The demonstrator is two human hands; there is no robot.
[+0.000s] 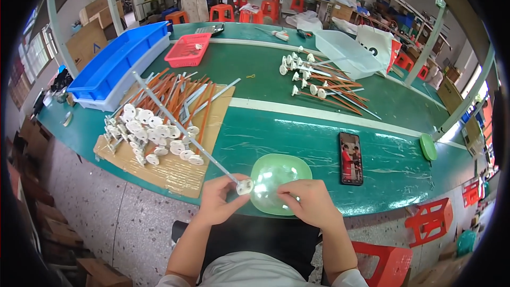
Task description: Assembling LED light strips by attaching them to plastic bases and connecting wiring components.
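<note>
My left hand point(220, 196) pinches a long thin grey rod point(180, 127) close to the white round plastic disc point(244, 186) on its near end. The rod slants up and away to the left over a pile. Just right of the disc, at the table's front edge, sits a light green bowl point(306, 167) with bright glare inside. My right hand point(308, 202) is over the bowl's right side, thumb and fingers pressed together. A tiny pale spot shows by its fingers, too small to name.
Several white-disc rods point(154, 127), brown and grey, lie piled on cardboard point(180, 180); more rods point(329, 87) lie far right. A phone point(350, 158) rests right of the bowl. Beyond are a blue bin point(119, 64), a red basket point(183, 59) and a clear tray point(345, 53).
</note>
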